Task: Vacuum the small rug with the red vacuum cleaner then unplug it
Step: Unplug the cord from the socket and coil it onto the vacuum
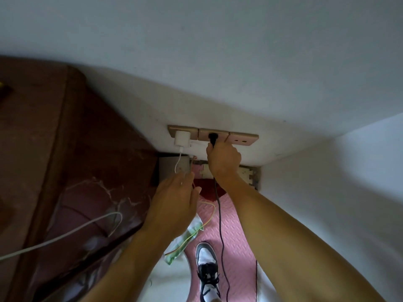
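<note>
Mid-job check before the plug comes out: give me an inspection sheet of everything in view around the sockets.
Surface: pink foam mat on the floor below the sockets.
Job's things: black plug in the middle socket plate; nothing else of the job seen.
Clutter: green-and-white wrapper by a shoe.
Hands: right hand grips the black plug; left hand open, holding nothing.
Cables: black cord hangs from the plug over the mat; white charger in the left plate, its white cable hanging; yellow-green wire; grey cable across the furniture.
Surroundings: white wall; dark red furniture at left.
</note>
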Available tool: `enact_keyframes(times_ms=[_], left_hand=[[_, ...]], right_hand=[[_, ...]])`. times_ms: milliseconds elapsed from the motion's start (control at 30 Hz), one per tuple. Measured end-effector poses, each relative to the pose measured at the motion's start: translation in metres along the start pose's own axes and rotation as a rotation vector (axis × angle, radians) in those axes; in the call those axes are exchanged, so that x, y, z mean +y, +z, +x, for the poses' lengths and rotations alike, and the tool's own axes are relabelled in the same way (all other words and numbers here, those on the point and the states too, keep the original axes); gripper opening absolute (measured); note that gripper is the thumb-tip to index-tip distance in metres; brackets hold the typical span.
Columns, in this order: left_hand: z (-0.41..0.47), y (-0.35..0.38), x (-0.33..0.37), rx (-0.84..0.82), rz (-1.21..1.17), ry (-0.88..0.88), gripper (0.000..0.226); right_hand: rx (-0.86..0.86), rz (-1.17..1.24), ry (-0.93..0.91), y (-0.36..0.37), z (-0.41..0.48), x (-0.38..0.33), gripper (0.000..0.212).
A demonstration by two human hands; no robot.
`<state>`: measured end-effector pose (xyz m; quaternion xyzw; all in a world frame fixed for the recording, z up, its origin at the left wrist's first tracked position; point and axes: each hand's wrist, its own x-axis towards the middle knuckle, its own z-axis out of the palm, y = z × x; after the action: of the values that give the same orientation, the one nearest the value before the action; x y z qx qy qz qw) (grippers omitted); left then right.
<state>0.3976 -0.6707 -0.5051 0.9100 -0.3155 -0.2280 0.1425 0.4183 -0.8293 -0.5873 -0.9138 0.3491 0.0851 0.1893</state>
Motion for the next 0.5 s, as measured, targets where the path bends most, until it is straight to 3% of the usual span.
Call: enact_keyframes(times_ms=[167,333,500], left_hand=[[-0.012,-0.003,0.005,0.000,-0.005,0.016,0.034],[-0.025,-0.006,0.002,0.056,-0.002,0.024,0.030],[-0.033,0.000,-0.008,0.040,-0.010,-0.030,0.037]], right_hand=[[-0.002,0.048,0.073,0.001,-0.004,-0.001,0.038],[-0.120,0.071,0.091,0.029,-0.057,0.019,0.041],[0.057,0.141,0.030,-0.011,-0.066,0.032,0.040]])
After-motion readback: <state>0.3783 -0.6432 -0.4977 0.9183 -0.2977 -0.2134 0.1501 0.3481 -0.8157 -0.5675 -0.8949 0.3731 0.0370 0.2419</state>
